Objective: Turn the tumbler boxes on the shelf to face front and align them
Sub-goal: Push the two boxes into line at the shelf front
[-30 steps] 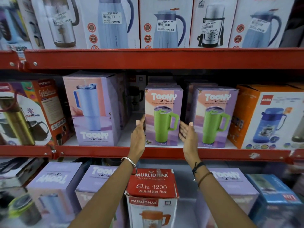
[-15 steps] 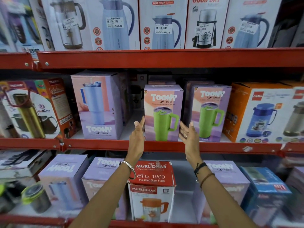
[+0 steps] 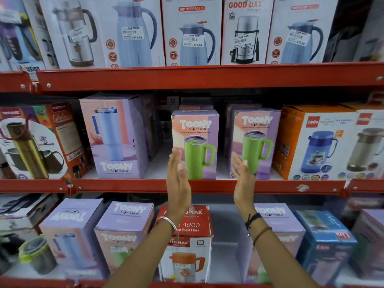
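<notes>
Three Toony tumbler boxes stand on the middle red shelf. The middle box with a green tumbler faces front. To its right stands a second green-tumbler box, turned slightly. A larger box with a blue tumbler stands at the left, angled. My left hand is flat and open in front of the middle box's lower left edge. My right hand is open, palm inward, in the gap between the two green-tumbler boxes. Neither hand holds anything.
An orange Cello flask box stands right of the tumbler boxes, a flask box at the left. Jug boxes line the top shelf. On the lower shelf are more Toony boxes and a red Murlidhar flask box.
Both hands have drawn back a little from the middle box's sides and lowered toward the shelf edge. The view has shifted down and closer.
</notes>
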`<state>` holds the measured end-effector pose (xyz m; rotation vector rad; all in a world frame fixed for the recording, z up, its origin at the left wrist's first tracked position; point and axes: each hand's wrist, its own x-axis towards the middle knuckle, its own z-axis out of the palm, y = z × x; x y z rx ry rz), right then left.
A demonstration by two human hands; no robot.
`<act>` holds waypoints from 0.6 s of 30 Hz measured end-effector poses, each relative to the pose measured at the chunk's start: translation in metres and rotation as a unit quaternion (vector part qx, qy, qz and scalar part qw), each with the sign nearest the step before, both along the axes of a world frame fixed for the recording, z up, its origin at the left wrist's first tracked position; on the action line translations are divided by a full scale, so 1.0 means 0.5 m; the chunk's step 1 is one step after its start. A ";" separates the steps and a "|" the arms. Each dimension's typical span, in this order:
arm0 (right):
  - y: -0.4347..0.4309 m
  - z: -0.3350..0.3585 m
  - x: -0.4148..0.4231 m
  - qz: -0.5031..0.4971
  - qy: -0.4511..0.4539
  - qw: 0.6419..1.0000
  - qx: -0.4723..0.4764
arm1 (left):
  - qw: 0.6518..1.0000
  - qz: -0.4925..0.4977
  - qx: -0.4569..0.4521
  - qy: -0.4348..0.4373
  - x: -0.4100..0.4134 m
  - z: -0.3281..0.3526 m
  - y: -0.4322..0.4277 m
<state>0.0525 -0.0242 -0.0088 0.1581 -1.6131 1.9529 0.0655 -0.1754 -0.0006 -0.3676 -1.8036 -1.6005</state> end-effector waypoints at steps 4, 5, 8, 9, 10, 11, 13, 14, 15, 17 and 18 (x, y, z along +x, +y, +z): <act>0.078 0.022 0.001 -0.083 0.057 0.994 -0.032 | 0.994 -0.088 -0.051 0.045 0.023 0.014 0.091; 0.099 0.029 -0.003 -0.098 0.063 0.992 -0.038 | 0.991 -0.118 -0.057 0.030 0.023 0.019 0.114; 0.166 0.035 -0.033 -0.131 0.036 0.989 -0.053 | 0.983 -0.170 -0.064 -0.039 0.001 0.025 0.182; 0.185 0.035 -0.046 -0.130 0.014 0.990 -0.052 | 0.981 -0.174 -0.061 -0.062 -0.015 0.025 0.202; 0.205 0.035 -0.058 -0.118 -0.013 0.991 -0.057 | 0.980 -0.171 -0.058 -0.085 -0.033 0.025 0.221; 0.222 0.036 -0.069 -0.097 -0.038 0.992 -0.069 | 0.979 -0.164 -0.054 -0.108 -0.051 0.027 0.238; 0.247 0.039 -0.083 -0.050 -0.066 0.993 -0.083 | 0.978 -0.154 -0.027 -0.137 -0.083 0.035 0.260; 0.257 0.042 -0.085 -0.029 -0.074 0.994 -0.078 | 0.978 -0.154 -0.004 -0.143 -0.094 0.040 0.270; 0.262 0.045 -0.084 -0.009 -0.079 0.994 -0.070 | 0.976 -0.159 0.017 -0.149 -0.101 0.043 0.275; 0.266 0.049 -0.079 0.026 -0.087 0.994 -0.060 | 0.974 -0.167 0.032 -0.152 -0.108 0.046 0.276; 0.270 0.048 -0.081 0.034 -0.094 0.993 -0.058 | 0.975 -0.165 0.029 -0.148 -0.110 0.045 0.276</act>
